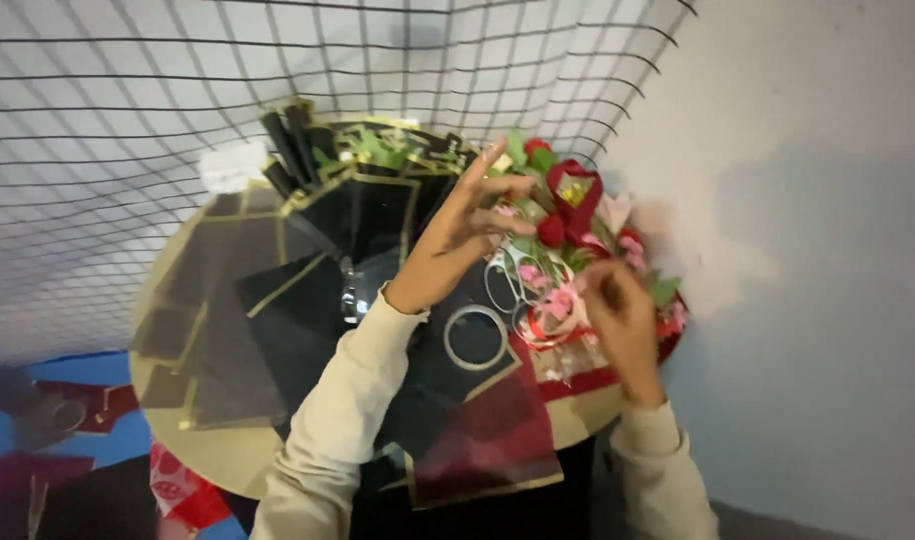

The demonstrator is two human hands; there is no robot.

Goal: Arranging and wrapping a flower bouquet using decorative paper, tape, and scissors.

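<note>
Cardboard, round and tan, makes up the work surface [227, 455], and it is crowded with overlapping sheets of black wrapping paper [277, 300] edged in gold, some sheer, some opaque, plus a dark red sheet [497, 430] near the front rim. Behind the board hangs a white cloth [127, 110] crossed by a black grid, bulging and sagging; to the right stands a plain pale wall [807, 200] with a blotchy patch. Below left lies a blue floor covering [77, 380] with more red and black scraps on it. The left hand [452, 245] is raised over the board with fingers spread wide and gripping nothing, its fingertips close to a bunch of small flowers [567, 250], red, pink and green, with a red ribbon heart on top, lying at the right side of the board. The right hand [622, 320] is curled against the bunch's lower edge, fingers drawn in; whether it actually pinches a stem or ribbon cannot be told, since the blur smears that spot. Clear tape rings [474, 337] lie between the two hands. Both cream sleeves run out of the bottom edge, the board's far rim is hidden under paper, and the whole view is soft with motion.
</note>
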